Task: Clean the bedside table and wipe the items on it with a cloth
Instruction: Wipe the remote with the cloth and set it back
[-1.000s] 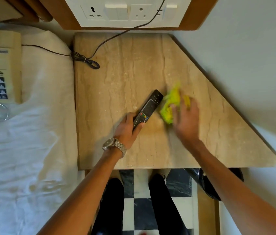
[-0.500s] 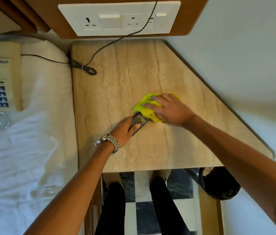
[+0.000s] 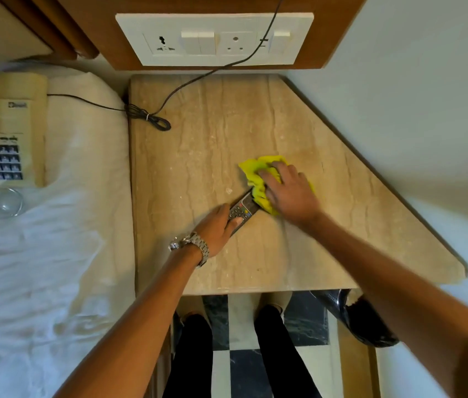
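On the marble table (image 3: 204,156), the left hand (image 3: 216,225) grips the near end of a remote (image 3: 242,210); the right hand (image 3: 290,191) presses a yellow cloth (image 3: 255,170) over its far end

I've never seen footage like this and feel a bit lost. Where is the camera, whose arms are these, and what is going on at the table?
The camera sits on a person's head, looking down, so the arms are their own. The left hand, with a wristwatch, pins down a remote control on the marble bedside table. The right hand presses a yellow cloth over the remote's far end. A coiled black cable lies at the table's back corner. A telephone and a glass rest on the bed beside it.
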A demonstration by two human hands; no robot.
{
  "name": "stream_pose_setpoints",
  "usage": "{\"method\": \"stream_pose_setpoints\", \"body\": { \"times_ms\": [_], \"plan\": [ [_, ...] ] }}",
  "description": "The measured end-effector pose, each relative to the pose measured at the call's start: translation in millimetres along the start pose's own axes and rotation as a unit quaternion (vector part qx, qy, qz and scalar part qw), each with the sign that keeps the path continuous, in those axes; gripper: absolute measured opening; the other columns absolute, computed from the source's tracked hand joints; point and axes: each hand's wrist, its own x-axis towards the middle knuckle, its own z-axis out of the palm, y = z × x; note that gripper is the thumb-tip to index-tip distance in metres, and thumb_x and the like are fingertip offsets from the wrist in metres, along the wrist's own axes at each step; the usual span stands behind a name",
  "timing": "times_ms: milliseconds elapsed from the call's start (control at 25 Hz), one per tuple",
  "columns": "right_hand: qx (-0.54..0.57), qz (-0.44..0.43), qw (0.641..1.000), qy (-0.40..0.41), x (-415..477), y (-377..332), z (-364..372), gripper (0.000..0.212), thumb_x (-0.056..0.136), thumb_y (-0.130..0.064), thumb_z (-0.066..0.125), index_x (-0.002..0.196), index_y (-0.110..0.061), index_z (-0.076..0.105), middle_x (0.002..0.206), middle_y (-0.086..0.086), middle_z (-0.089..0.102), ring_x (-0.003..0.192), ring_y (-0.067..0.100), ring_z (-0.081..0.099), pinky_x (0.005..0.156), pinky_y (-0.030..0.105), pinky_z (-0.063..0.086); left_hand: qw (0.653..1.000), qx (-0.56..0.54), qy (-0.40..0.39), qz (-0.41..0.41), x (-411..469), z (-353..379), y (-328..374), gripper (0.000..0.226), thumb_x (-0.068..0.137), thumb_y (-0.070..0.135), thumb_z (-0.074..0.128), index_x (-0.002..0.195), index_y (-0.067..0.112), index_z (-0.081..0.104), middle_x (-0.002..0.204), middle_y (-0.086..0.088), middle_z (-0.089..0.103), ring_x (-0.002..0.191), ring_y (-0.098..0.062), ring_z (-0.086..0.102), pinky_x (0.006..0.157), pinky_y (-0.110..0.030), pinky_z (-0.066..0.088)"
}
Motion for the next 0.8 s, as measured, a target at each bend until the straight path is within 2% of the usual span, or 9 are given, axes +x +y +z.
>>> {"method": "stream_pose_setpoints", "body": {
  "times_ms": [80, 200, 240, 320, 480, 560, 680, 720, 800],
  "plan": [
    [-0.071, -0.053, 0.996, -0.007, 6.0, 46.8, -10.5, 0.049, 0.095, -0.023, 0.058, 0.143, -0.015, 0.053, 0.139, 0.027, 0.053, 0.118, 0.047, 0.056, 0.089, 0.056, 0.051, 0.998, 0.053, 0.042, 0.012, -9.9, 3.1, -2.1, 0.033, 0.105, 0.034, 0.047, 0.123, 0.006, 0.049, 0.117, -0.015, 0.060, 0.090, -0.029, 0.062, 0.063, -0.027, 0.041],
    [-0.004, 0.275, 0.961, 0.042, 3.3, 95.7, -31.4, 0.048, 0.099, -0.020, 0.048, 0.147, -0.014, 0.043, 0.139, 0.029, 0.045, 0.124, 0.049, 0.047, 0.099, 0.059, 0.045, 0.974, 0.169, 0.142, 0.044, -26.5, 24.9, 4.3, 0.030, 0.097, 0.031, 0.060, 0.115, 0.008, 0.053, 0.109, -0.012, 0.060, 0.074, -0.024, 0.063, 0.052, -0.023, 0.043],
    [0.034, 0.294, 0.951, 0.091, -5.3, 89.0, -31.6, 0.049, 0.099, -0.024, 0.045, 0.147, -0.015, 0.043, 0.135, 0.029, 0.046, 0.119, 0.048, 0.049, 0.097, 0.057, 0.046, 0.971, 0.174, 0.157, 0.042, -30.4, 31.9, 8.3, 0.033, 0.094, 0.032, 0.065, 0.114, 0.007, 0.054, 0.112, -0.012, 0.059, 0.079, -0.025, 0.065, 0.054, -0.025, 0.050],
    [0.049, 0.185, 0.969, 0.156, -30.6, 49.9, -23.9, 0.051, 0.100, -0.030, 0.042, 0.150, -0.019, 0.041, 0.129, 0.026, 0.050, 0.111, 0.044, 0.052, 0.089, 0.051, 0.047, 0.979, 0.133, 0.156, 0.017, -37.8, 45.1, 8.1, 0.047, 0.086, 0.039, 0.074, 0.115, 0.006, 0.055, 0.116, -0.014, 0.058, 0.091, -0.026, 0.064, 0.064, -0.033, 0.059],
    [0.086, 0.022, 0.994, 0.067, -97.0, -25.1, 20.0, 0.049, 0.100, -0.025, 0.054, 0.149, -0.021, 0.049, 0.139, 0.025, 0.052, 0.111, 0.043, 0.056, 0.086, 0.049, 0.049, 0.985, 0.108, 0.133, 0.017, -55.4, 59.9, -0.8, 0.049, 0.079, 0.038, 0.080, 0.106, 0.004, 0.057, 0.109, -0.014, 0.057, 0.096, -0.033, 0.059, 0.079, -0.045, 0.055],
    [0.111, 0.066, 0.988, 0.083, -107.0, -31.2, 33.8, 0.048, 0.098, -0.018, 0.060, 0.146, -0.018, 0.054, 0.137, 0.026, 0.053, 0.110, 0.044, 0.057, 0.087, 0.050, 0.050, 0.987, 0.105, 0.121, 0.026, -57.0, 56.4, -1.3, 0.044, 0.080, 0.036, 0.081, 0.100, 0.004, 0.059, 0.107, -0.014, 0.055, 0.094, -0.032, 0.057, 0.079, -0.044, 0.054],
    [0.195, 0.290, 0.933, 0.087, -94.3, -33.2, 32.4, 0.050, 0.100, -0.019, 0.054, 0.150, -0.018, 0.046, 0.137, 0.026, 0.047, 0.120, 0.045, 0.050, 0.093, 0.054, 0.047, 0.994, 0.090, 0.065, 0.021, -51.8, 44.3, -2.2, 0.047, 0.079, 0.042, 0.081, 0.101, 0.008, 0.057, 0.110, -0.009, 0.052, 0.091, -0.026, 0.058, 0.074, -0.034, 0.050],
    [0.191, 0.301, 0.931, 0.078, -93.1, -35.7, 30.1, 0.051, 0.101, -0.021, 0.053, 0.151, -0.019, 0.044, 0.138, 0.026, 0.047, 0.120, 0.045, 0.049, 0.092, 0.054, 0.046, 0.995, 0.092, 0.040, 0.019, -49.5, 40.2, -3.3, 0.047, 0.078, 0.042, 0.082, 0.102, 0.010, 0.057, 0.110, -0.007, 0.052, 0.090, -0.025, 0.059, 0.071, -0.032, 0.048],
    [0.106, 0.145, 0.981, 0.073, -107.7, -29.9, 32.3, 0.056, 0.097, -0.029, 0.056, 0.151, -0.023, 0.043, 0.134, 0.026, 0.052, 0.111, 0.045, 0.055, 0.084, 0.052, 0.048, 0.993, 0.112, 0.005, 0.020, -47.0, 34.4, -3.8, 0.048, 0.079, 0.044, 0.081, 0.103, 0.010, 0.057, 0.110, -0.005, 0.053, 0.089, -0.027, 0.061, 0.068, -0.032, 0.044]
  ]
}}
